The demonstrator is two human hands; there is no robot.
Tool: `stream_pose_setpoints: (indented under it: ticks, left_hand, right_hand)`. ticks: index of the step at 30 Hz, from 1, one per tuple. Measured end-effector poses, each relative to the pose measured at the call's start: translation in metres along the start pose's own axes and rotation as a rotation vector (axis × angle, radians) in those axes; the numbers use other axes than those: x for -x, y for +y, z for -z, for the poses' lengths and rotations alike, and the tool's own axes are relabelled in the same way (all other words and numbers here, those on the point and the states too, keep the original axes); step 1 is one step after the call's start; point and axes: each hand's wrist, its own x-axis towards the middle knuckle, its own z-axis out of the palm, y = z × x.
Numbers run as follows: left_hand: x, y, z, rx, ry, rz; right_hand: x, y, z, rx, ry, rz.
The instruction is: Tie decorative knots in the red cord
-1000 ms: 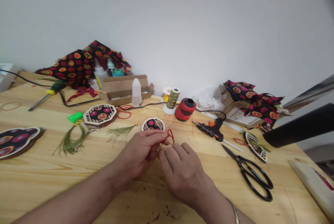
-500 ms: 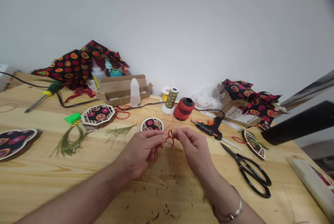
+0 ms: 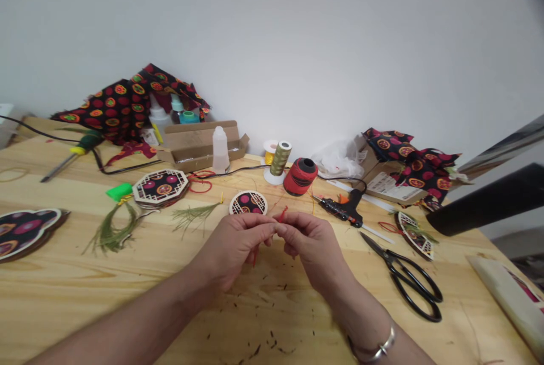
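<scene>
A red cord [image 3: 282,215] is pinched between my two hands, which meet fingertip to fingertip above the table. My left hand [image 3: 244,240] is closed on it, and one end hangs below those fingers. On the other side my right hand [image 3: 308,240] is closed on the cord too, thumb against forefinger. A short red end stands up between the hands; the middle of the cord is hidden by the fingers. Just behind the left hand lies a round wooden lattice piece [image 3: 249,203] backed with patterned fabric. A red spool of thread [image 3: 300,177] stands farther back.
Black scissors [image 3: 408,277] lie at the right, below a glue gun [image 3: 346,209]. An olive thread spool [image 3: 280,158] and a plastic bottle [image 3: 220,151] stand at the back. To the left are an octagonal lattice piece [image 3: 160,188], a green tassel [image 3: 114,229] and a screwdriver [image 3: 70,156].
My hands have come together, the right moving left until the fingertips touch. The red loop that showed between them is now mostly covered by the fingers.
</scene>
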Motion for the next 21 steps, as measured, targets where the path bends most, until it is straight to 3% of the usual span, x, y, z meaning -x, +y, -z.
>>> stream_pose_setpoints:
  ticks: [13,21]
  left_hand:
    - [0.0002,-0.0005,-0.0005,-0.012,-0.002,0.013]
    - [0.002,-0.0008,-0.0008,0.011,-0.053,0.028]
  right_hand:
    - [-0.0008,0.0033,0.0009,0.023,0.11,0.057]
    - [-0.0007,0.0024,0.004,0.226,0.114,0.156]
